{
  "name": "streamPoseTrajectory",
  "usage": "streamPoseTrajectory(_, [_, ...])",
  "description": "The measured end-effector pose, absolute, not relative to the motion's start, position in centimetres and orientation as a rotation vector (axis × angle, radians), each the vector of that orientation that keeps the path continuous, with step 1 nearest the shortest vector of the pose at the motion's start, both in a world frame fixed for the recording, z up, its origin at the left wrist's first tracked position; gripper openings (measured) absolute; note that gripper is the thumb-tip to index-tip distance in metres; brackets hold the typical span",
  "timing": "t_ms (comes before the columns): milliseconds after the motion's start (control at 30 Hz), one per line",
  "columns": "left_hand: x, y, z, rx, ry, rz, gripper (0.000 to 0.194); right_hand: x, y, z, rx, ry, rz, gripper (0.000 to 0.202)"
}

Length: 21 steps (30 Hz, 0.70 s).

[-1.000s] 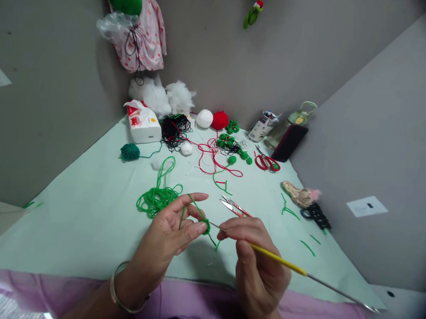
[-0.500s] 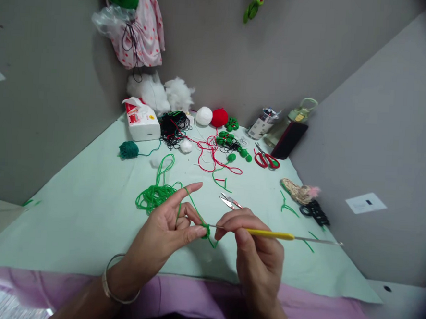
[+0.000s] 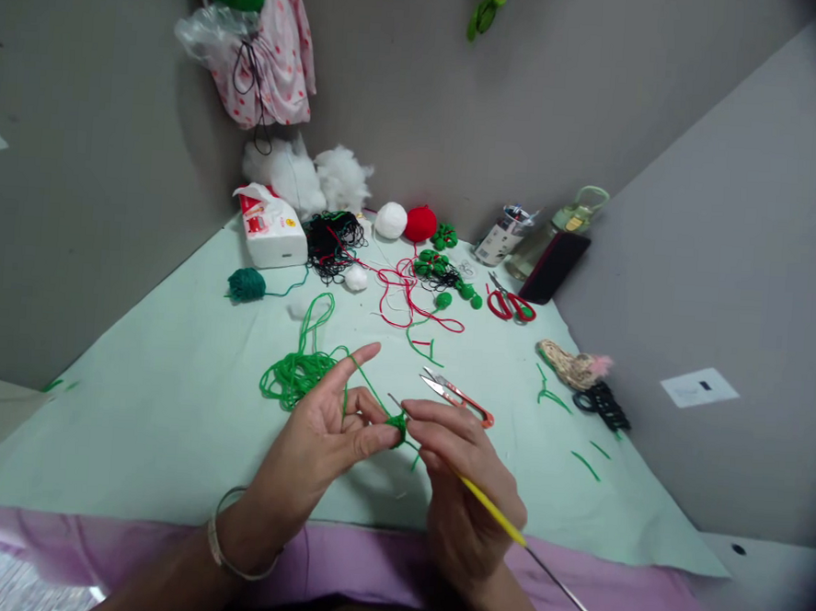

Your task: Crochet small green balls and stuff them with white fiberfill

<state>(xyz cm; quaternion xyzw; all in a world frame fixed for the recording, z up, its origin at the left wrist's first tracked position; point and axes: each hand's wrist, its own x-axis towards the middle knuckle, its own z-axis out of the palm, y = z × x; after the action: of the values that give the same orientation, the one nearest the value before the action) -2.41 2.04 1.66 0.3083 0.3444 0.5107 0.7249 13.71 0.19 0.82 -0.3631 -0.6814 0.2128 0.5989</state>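
Note:
Between thumb and fingers, my left hand (image 3: 335,435) pinches a small green crochet piece (image 3: 396,427). Green yarn (image 3: 368,383) runs from the piece over its raised index finger and back to a loose green heap (image 3: 297,377). My right hand (image 3: 470,489) is closed around a crochet hook (image 3: 492,509) with a yellow grip. The hook's thin tip shows just above the piece, and its metal shaft slants down to the lower right. Small thread snips (image 3: 458,398) with orange handles lie just beyond my right hand.
Red-handled scissors (image 3: 511,305), a pen holder (image 3: 504,236) and a bottle (image 3: 557,232) stand or lie at the back right. A tissue pack (image 3: 272,233), teal yarn (image 3: 246,285), white ball (image 3: 390,221) and red ball (image 3: 420,224) sit further left. Green yarn scraps (image 3: 584,466) lie right.
My right hand has turned and moved slightly left, so the hook swung from nearly level to slanting down to the right. The thread snips' orange handles have come into sight.

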Motion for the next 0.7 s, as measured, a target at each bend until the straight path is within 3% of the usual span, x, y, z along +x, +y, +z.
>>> streamPoseTrajectory(233, [-2.7, 2.1, 2.2, 0.661, 0.766, 1.073, 0.101, 13.9, 1.1, 0.8, -0.78, -1.361, 0.858, 0.019])
streamPoseTrajectory(400, [-2.8, 2.2, 2.0, 0.714, 0.797, 1.084, 0.098, 14.2, 1.8, 1.3, -0.759, -1.256, 1.066, 0.021])
streamPoseTrajectory(500, [-2.9, 2.1, 1.8, 0.775, 0.808, 1.114, 0.093, 14.4, 1.6, 1.7, -0.784, -1.321, 1.028, 0.022])
streamPoseTrajectory(700, [-2.4, 1.3, 1.4, 0.906, 0.972, 1.234, 0.08, 14.9, 0.8, 2.2, -0.804, -1.686, 0.628, 0.027])
